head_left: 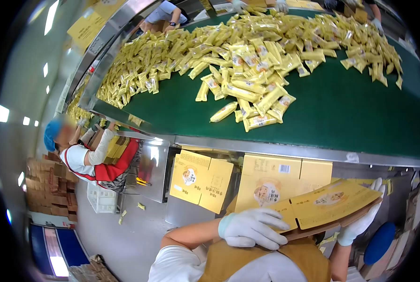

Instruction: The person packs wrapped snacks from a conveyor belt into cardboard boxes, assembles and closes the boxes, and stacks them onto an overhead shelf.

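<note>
A flattened yellow carton (330, 202), printed with a round picture, is held slanting in front of my body and bends slightly. My left hand (252, 229), in a white glove, closes over its left end, fingers lying on the printed face. At its far right end my right hand (364, 214), also gloved, grips the edge from behind, with the palm partly hidden. Behind it, below the belt, stand another yellow carton (266, 176) with a barcode and a smaller flat carton (203, 181).
A green conveyor belt (341, 113) with a metal rim carries a heap of yellow wrapped snack packs (252, 80). To the left a co-worker (95, 157) in a red apron handles cartons. More workers' hands show across the belt. A white crate (102, 198) and a blue stool (379, 243) stand on the floor.
</note>
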Motion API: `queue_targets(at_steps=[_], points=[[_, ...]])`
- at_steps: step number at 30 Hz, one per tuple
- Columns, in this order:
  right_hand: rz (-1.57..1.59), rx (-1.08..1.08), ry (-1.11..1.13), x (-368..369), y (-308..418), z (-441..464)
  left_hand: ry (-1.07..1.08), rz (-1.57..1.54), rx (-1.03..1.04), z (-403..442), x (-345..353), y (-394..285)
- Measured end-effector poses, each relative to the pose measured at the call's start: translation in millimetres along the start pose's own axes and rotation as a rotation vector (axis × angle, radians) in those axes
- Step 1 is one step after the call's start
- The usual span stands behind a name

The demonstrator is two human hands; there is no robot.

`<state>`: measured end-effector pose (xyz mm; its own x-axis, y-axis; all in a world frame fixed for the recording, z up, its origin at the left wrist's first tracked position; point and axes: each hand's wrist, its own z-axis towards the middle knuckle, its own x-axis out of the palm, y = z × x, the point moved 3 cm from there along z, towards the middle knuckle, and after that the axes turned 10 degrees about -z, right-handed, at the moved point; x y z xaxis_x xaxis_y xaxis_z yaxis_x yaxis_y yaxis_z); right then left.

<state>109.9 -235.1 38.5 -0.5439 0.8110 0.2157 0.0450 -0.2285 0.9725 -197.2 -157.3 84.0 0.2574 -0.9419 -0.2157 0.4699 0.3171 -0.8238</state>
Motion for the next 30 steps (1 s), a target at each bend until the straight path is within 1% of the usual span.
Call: queue_targets(at_steps=[2, 5, 6, 9, 10, 11, 13, 14, 15, 16, 17, 18, 19, 20, 21, 23, 25, 27, 28, 29, 30], points=[[-0.141, -0.017, 0.093, -13, 1, -2, -0.009, 0.026, -0.022, 1, -3, -5], [-0.549, 0.143, 0.342, -26, 9, -29, 0.008, 0.158, -0.015, 7, -4, -11], [-0.462, 0.220, 0.327, -26, 6, -39, 0.008, 0.173, -0.026, 9, -2, -13], [-0.567, 0.173, 0.415, -25, 23, -28, 0.010, 0.235, -0.044, 13, 0, -20], [-0.554, 0.144, 0.362, -21, 28, -23, 0.019, 0.265, -0.040, 15, -5, -22], [-0.533, 0.185, 0.397, -16, 34, -18, 0.027, 0.295, -0.034, 17, -9, -23], [-0.489, 0.263, 0.465, -4, 47, -10, -0.017, 0.529, 0.053, 15, -13, -28], [-0.557, 0.132, 0.430, 12, 58, -11, -0.019, 0.642, 0.091, 3, -14, -30], [-0.759, -0.055, 0.666, 24, 69, -8, -0.021, 0.754, 0.128, 1, -15, -34], [-0.955, -0.252, 0.899, 31, 83, -6, -0.053, 0.786, 0.230, 7, -16, -31], [-1.146, -0.461, 1.129, 39, 90, -7, -0.010, 0.768, 0.157, 15, -21, -30], [-1.030, -0.647, 1.118, 58, 92, -16, 0.032, 0.749, 0.083, 24, -26, -31], [-1.127, -0.669, 1.219, 72, 95, -21, 0.074, 0.728, 0.009, 31, -32, -30], [-1.202, -0.666, 1.288, 82, 92, -25, -0.001, 0.737, 0.017, 42, -37, -21], [-1.279, -0.663, 1.357, 90, 85, -27, 0.005, 0.799, -0.048, 42, -36, -5], [-1.262, -0.628, 1.447, 107, 70, -22, 0.319, 0.796, -0.541, 37, -26, 39], [-1.198, -0.596, 1.554, 118, 74, -14, 0.344, 0.878, -0.511, 39, -26, 56], [-1.083, -0.542, 1.684, 120, 89, -1, 0.369, 0.973, -0.483, 50, -30, 56], [-1.035, -0.525, 1.772, 114, 87, 5, 0.167, 1.120, -0.325, 58, -35, 38], [-1.003, -0.448, 1.664, 108, 83, 7, -0.035, 1.252, -0.161, 62, -39, 19], [-0.967, -0.373, 1.556, 100, 77, 5, -0.179, 1.331, -0.283, 57, -40, 14]])
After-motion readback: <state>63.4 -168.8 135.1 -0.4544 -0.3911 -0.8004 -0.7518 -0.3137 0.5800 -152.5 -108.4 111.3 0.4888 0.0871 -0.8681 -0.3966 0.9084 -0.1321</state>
